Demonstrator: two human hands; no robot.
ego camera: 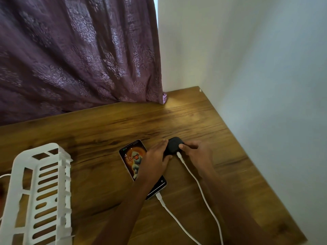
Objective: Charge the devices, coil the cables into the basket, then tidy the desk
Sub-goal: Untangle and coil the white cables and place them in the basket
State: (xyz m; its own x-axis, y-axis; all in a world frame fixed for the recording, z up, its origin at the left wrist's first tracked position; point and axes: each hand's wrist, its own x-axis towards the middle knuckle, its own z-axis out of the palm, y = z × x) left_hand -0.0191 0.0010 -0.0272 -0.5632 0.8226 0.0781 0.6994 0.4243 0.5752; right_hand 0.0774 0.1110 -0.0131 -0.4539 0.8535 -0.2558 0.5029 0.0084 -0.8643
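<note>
**Head view: a black case held in both hands at the charging cable**

Head view. A wooden desk is seen from above, set into a corner between a purple patterned curtain and a pale wall. Near the middle of the desk a small black case is held between both hands. The left hand is wrapped round its left side, with fingers along the far edge and the thumb at the near edge. The right hand is closed on its right side, with the thumb tip pressed against the case and the fingers curled behind it. The plug of a white cable meets the near edge of the case between the two hands; whether it is fully seated cannot be told. The cable runs back across the desk to the lower edge of the picture.

Just left of the case a phone lies flat with its screen lit, partly covered by the left forearm. A second white cable is plugged into its near end and runs alongside the first.

A white slotted basket stands on the desk at the lower left, well apart from the hands. Both cables lie outside it.
</note>
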